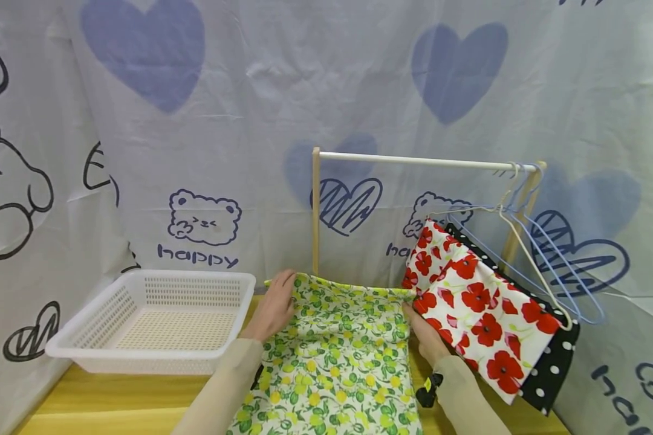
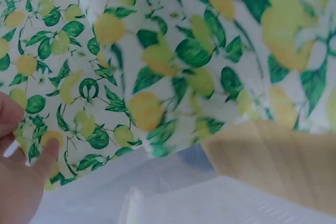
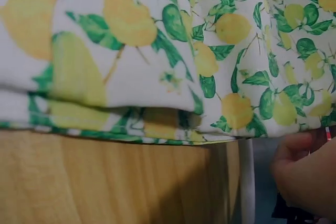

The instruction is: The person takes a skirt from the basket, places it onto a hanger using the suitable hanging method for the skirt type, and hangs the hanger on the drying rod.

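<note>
A lemon-print cloth (image 1: 337,356), white with yellow fruit and green leaves, spreads across the middle in the head view, its far edge raised. My left hand (image 1: 277,308) holds its far left corner; in the left wrist view the thumb and fingers of that hand (image 2: 23,166) pinch the fabric. At the far right corner my right hand (image 1: 427,335) grips the cloth's edge. The right wrist view shows this hand (image 3: 304,166) with its fingertips partly hidden behind the fabric. The cloth's near end runs out of the head view.
A white plastic basket (image 1: 141,360) stands left on the wooden table (image 1: 114,405). Behind the cloth rises a rack with a white rail (image 1: 413,160). From its right end hang hangers (image 1: 555,254) bearing a red poppy-print cloth (image 1: 484,320) and a black polka-dot cloth (image 1: 549,374), close beside my right hand.
</note>
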Demonstrator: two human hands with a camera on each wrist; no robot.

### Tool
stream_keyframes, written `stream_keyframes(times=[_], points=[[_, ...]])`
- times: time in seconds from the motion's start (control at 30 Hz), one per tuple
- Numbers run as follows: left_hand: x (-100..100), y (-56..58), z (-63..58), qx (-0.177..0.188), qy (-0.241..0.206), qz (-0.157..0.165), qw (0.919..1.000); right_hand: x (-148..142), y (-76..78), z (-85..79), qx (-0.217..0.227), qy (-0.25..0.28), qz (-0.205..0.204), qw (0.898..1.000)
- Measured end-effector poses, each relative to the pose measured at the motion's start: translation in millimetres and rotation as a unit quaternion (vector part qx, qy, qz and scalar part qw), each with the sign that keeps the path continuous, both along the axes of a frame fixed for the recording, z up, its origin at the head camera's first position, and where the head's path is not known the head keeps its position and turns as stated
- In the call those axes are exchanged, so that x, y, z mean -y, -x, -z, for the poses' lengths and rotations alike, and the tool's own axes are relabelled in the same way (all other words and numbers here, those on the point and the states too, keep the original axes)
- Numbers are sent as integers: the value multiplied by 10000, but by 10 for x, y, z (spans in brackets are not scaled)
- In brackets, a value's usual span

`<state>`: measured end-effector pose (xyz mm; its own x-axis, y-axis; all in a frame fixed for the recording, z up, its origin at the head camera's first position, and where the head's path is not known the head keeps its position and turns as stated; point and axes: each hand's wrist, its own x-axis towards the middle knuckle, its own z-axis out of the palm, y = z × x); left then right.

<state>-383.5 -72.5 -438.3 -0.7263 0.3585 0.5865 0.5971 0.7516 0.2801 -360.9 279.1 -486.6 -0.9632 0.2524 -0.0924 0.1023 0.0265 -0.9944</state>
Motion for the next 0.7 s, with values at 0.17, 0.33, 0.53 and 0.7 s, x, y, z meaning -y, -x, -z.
stream_keyframes(times=[0.17,0.33,0.53,0.7], points=[[-27,-34,85,642,70,224,9977,7,3,75,155,-340,99,9993],[-37,-52,230,1320,421,152,9902,-12,-13,99,380,-737,-84,9965],[-44,-88,396,2026,385,130,9784,-64,-23,94,341,-718,-46,9968],[-53,-97,461,1925,392,117,9804,-82,3,91,5,184,-636,9978]])
